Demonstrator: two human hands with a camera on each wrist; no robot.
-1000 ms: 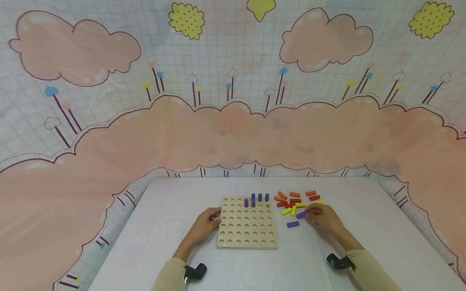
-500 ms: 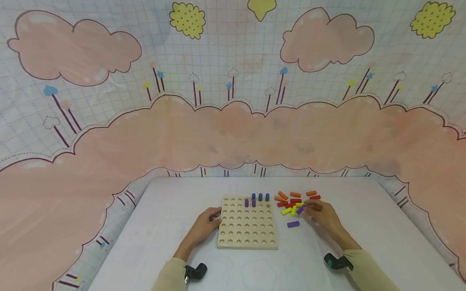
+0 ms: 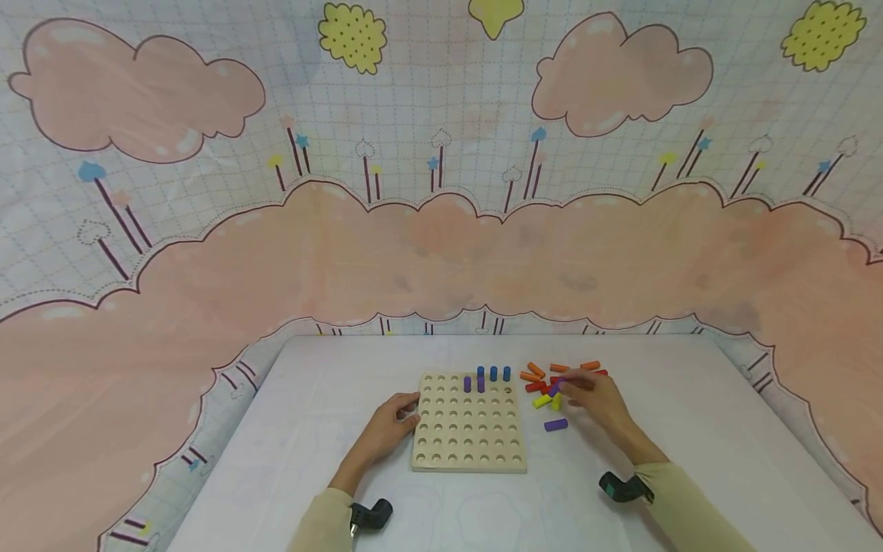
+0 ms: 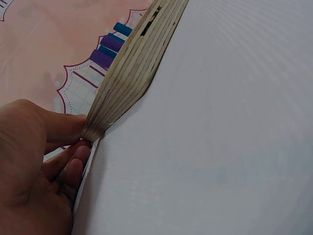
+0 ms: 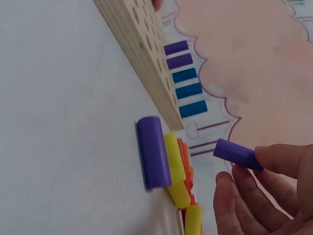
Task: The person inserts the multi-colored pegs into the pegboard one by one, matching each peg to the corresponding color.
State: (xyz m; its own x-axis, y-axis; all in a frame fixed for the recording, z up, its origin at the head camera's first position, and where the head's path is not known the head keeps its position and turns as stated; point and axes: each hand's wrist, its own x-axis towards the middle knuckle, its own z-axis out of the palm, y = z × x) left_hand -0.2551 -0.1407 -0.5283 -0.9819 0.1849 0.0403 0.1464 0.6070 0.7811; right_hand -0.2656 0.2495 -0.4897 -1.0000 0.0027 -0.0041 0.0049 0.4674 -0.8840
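Note:
A wooden pegboard (image 3: 467, 441) lies on the table with rows of round holes. Three blue pegs (image 3: 493, 374) and two purple pegs (image 3: 467, 384) stand upright at its far side. My left hand (image 3: 392, 425) holds the board's left edge, thumb and fingertips right at the side, as the left wrist view also shows. Between thumb and fingers, my right hand (image 3: 599, 397) pinches a purple peg (image 5: 237, 153), raised over the loose pegs. Another purple peg (image 3: 556, 425) lies on the table nearer me, right of the board.
Right of the board lie loose orange pegs (image 3: 559, 368), red pegs (image 3: 534, 387) and yellow pegs (image 3: 542, 401), close together and partly behind my right hand. A patterned cloth backdrop (image 3: 441, 261) rises behind the white table (image 3: 317, 376).
My right hand has moved left and a little away from me with the purple peg, whose tilt has grown steeper. The left hand and board stay in place.

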